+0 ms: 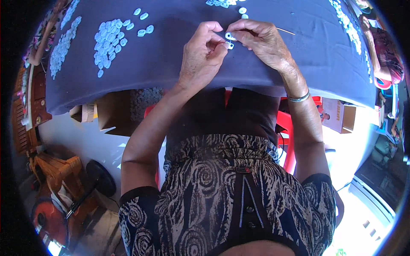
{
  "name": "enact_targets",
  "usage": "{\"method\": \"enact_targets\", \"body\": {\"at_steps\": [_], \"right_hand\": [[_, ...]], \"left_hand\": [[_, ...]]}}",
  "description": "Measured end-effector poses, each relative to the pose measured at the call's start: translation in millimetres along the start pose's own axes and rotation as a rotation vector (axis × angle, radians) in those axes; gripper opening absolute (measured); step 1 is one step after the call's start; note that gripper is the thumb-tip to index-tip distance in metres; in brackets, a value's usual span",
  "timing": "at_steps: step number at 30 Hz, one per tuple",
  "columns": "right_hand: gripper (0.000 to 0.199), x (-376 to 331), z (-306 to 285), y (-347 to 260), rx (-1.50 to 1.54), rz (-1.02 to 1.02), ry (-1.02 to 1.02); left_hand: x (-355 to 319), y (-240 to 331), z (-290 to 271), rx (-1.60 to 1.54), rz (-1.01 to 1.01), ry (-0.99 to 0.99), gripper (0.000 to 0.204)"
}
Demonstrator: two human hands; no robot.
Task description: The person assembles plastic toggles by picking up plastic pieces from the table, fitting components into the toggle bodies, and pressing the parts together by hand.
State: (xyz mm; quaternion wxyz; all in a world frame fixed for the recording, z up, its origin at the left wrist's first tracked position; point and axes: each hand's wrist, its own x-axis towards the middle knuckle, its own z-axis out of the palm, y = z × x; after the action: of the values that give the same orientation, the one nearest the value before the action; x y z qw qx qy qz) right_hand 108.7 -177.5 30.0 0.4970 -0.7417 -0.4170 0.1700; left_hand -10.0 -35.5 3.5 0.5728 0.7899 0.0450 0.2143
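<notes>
Over the dark cloth-covered table, my left hand (204, 55) is closed in a pinch on a small white plastic piece (231, 46) with a dark opening. Just above it, my right hand (265, 44) pinches a similar white piece (229, 36) between thumb and forefinger. The two pieces are very close together; whether they touch I cannot tell. To the left of my hands lies a heap of small pale oval pieces (110, 42), with several loose ones beside it. Beyond my right hand, a thin light-coloured stick (285, 31) lies on the cloth.
More pale pieces form heaps at the far left (64, 49), far edge (222, 3) and far right (347, 23). Other people's arms (370, 45) rest at both sides of the table. An open cardboard box (113, 112) stands under the cloth's near edge. A red chair (287, 128) is beneath me.
</notes>
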Motion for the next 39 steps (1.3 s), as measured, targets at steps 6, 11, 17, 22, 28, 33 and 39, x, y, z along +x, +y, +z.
{"method": "enact_targets", "body": {"at_steps": [6,11,17,22,28,33,39], "right_hand": [[0.016,1,3,1,-0.031,0.006,-0.032],[0.015,1,9,4,0.028,-0.04,-0.002],[0.019,-1,13,4,0.111,-0.039,-0.036],[0.021,-3,14,-5,-0.005,-0.076,0.001],[0.021,-3,13,-14,-0.095,-0.134,0.023],[0.022,-4,16,-12,-0.141,-0.185,0.05],[0.028,-5,18,-16,-0.301,-0.334,0.077]], "left_hand": [[1,0,-1,-0.022,-0.038,0.0,0.037],[1,-2,-1,-0.052,-0.037,0.042,0.037],[1,-3,-3,-0.175,-0.101,0.07,0.035],[1,6,-5,-0.267,-0.187,0.056,0.031],[7,15,-19,-0.243,-0.233,-0.045,0.033],[6,9,-13,-0.26,-0.15,-0.01,0.033],[4,9,-12,-0.318,-0.161,0.031,0.033]]}}
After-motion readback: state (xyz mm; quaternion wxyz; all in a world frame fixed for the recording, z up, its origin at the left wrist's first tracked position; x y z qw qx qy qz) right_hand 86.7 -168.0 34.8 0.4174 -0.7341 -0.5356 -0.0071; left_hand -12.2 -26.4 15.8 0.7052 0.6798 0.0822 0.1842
